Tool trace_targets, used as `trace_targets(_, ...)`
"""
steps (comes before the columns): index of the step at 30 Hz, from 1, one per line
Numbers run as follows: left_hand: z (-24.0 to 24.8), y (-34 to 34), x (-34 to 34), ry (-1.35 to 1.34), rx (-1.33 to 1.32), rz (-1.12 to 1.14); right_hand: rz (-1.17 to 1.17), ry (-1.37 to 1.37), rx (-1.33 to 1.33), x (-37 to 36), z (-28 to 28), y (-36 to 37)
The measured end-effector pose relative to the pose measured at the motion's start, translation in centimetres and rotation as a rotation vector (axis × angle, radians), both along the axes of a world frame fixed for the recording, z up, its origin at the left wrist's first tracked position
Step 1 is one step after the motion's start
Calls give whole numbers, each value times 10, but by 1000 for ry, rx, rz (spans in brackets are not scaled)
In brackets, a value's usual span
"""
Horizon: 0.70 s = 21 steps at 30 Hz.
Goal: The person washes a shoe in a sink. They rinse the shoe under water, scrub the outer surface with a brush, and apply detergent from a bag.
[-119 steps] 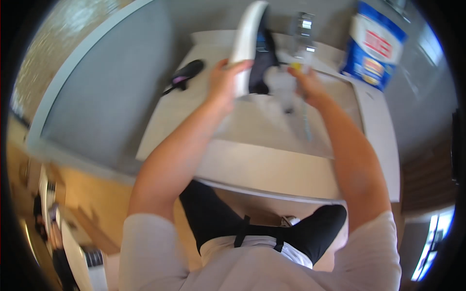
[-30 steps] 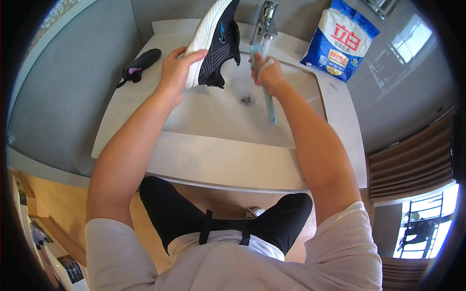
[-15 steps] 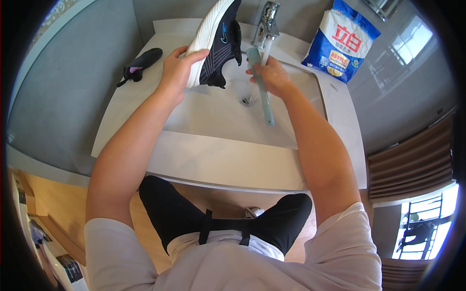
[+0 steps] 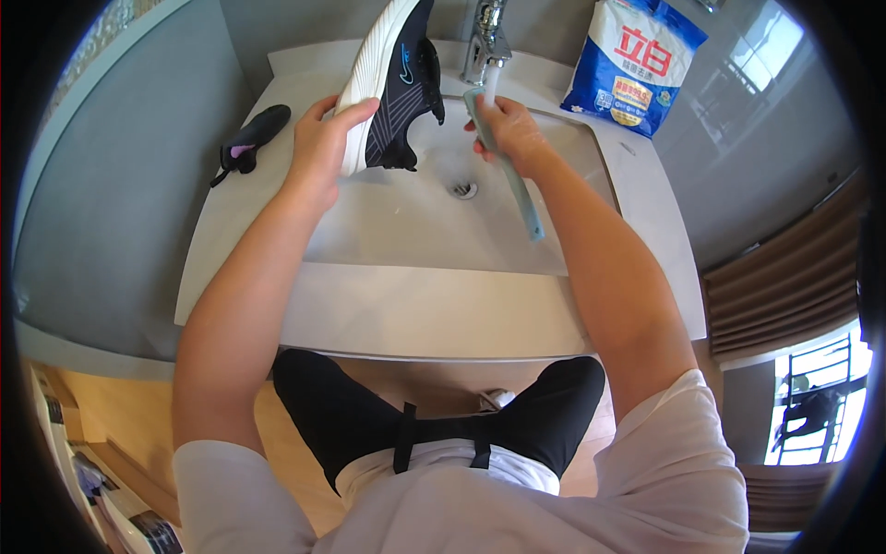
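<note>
Over the left side of the sink, my left hand [image 4: 318,152] grips a black sneaker [image 4: 399,92] by its thick white sole [image 4: 363,88]. The shoe is tilted up on its side, toe beyond the top edge of the picture. My right hand [image 4: 513,137] is closed round a pale green long-handled brush [image 4: 519,189] under the chrome faucet [image 4: 486,46]. Water runs from the spout onto the brush and hand. The brush slants down toward me; its bristles are hidden. Below both hands lies the white sink basin [image 4: 397,235] with its drain [image 4: 463,190].
A black shoe insert with a pink patch [image 4: 249,143] lies on the counter's left side. At the back right stands a blue and white detergent bag [image 4: 635,69]. The pale countertop [image 4: 425,309] borders the sink in front; grey walls [image 4: 129,185] flank it.
The view has shifted slightly. The brush has turned a little, its lower end swinging right, with the hand still at the running water. The sneaker stays in my left hand.
</note>
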<state>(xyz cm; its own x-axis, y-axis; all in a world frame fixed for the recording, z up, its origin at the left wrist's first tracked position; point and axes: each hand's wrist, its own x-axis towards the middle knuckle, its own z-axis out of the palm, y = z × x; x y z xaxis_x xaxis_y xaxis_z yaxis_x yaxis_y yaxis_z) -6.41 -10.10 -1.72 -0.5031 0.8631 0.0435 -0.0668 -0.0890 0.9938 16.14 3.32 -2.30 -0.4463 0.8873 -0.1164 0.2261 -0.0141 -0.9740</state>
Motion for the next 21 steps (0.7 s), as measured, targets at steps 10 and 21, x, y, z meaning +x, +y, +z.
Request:
trace_targets(10,-2,3,-3,-2,1,-19,78,368,-115,18,-13,19)
trace_targets(21,-1,3,-1,7,-11,-14,89,93,-94,16,-2,16)
